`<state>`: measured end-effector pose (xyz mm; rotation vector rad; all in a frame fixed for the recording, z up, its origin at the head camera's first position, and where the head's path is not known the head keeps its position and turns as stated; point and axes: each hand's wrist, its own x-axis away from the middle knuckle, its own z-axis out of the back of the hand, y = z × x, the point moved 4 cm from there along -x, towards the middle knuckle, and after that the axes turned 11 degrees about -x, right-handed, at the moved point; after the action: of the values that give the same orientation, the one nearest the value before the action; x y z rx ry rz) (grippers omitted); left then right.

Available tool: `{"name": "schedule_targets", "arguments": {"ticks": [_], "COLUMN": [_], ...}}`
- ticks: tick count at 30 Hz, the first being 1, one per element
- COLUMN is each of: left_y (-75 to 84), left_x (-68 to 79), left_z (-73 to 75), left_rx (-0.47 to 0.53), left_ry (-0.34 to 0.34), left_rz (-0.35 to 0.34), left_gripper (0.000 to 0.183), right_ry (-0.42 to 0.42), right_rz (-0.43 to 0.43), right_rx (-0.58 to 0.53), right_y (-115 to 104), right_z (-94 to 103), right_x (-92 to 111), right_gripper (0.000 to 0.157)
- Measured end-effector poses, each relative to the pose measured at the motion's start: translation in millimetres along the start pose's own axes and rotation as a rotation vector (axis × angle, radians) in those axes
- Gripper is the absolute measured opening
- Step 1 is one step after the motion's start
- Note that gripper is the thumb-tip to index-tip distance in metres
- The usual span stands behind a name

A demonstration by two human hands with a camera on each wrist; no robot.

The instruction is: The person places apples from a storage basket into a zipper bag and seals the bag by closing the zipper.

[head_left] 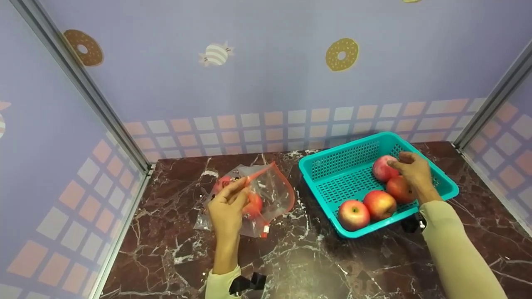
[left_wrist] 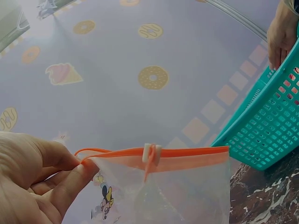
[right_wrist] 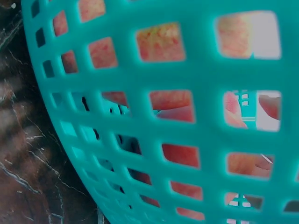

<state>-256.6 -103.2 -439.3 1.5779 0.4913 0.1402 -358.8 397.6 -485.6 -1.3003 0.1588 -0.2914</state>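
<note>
In the head view, my left hand (head_left: pixel 227 207) pinches the orange rim of a clear zip bag (head_left: pixel 276 191). Red fruit (head_left: pixel 252 204) shows through the bag, beside and behind the fingers. The left wrist view has the bag's orange zip strip and pale slider (left_wrist: pixel 152 154) close up, with thumb and fingers of the left hand (left_wrist: pixel 44 179) at one end. Over the right side of a turquoise basket (head_left: pixel 341 182), my right hand (head_left: pixel 415 170) reaches down, its thumb at the edge of a red apple (head_left: pixel 383 168). Its fingers hang fairly straight in the left wrist view.
Other apples (head_left: pixel 354 214) lie along the basket's near side. Bag and basket stand on a dark red marbled tabletop (head_left: pixel 291 265). Patterned panels (head_left: pixel 274 83) rise behind and at both sides. The basket's perforated wall (right_wrist: pixel 205 135) fills much of the right wrist view.
</note>
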Motion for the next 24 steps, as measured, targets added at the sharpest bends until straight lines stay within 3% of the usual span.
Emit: {"name": "schedule_targets", "arguments": {"ticks": [11, 24], "left_y": [-0.2, -2.3], "left_x": [1.2, 0.4], "left_z": [-1.7, -4.1], "left_rx": [-0.019, -0.014], "left_ry": [-0.004, -0.011], "left_rz": [-0.022, 0.004], "left_gripper": [0.024, 0.024], "right_ry": [-0.122, -0.164], "right_rz": [0.043, 0.095], "right_rx": [0.147, 0.287], "right_y": [1.1, 2.7], "right_z": [-6.4, -9.3], "right_x": [2.8, 1.8], "right_gripper": [0.070, 0.074]}}
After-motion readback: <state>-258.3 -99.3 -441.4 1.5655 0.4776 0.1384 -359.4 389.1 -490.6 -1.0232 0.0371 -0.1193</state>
